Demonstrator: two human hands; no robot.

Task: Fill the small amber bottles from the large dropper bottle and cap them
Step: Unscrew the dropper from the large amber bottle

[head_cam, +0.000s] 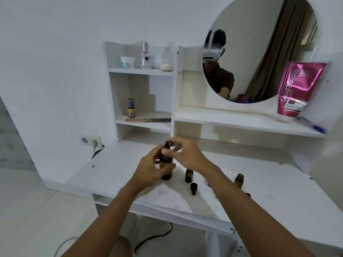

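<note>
The large amber dropper bottle (166, 166) stands upright on the white surface (269, 191), towards its front left part. The person's left hand (151, 168) is wrapped round the bottle's body, fingers curled to the far side and thumb across the front. The right hand (182, 154) is up at the bottle's black dropper cap (167, 145), fingertips pinched round the collar, with the rubber bulb poking out above them.

Just to the right of the big bottle a small amber bottle (189, 175) stands open, with a loose black dropper cap (193, 188) lying on the surface in front of it. A second small amber bottle (239, 180), also uncapped, stands further right, past the right forearm. Something small and dark shows beside that forearm, too hidden to name.

Behind them rises a white shelf unit (146, 71) with a round mirror (259, 51), and a pink tube (297, 88) leans by the mirror.
</note>
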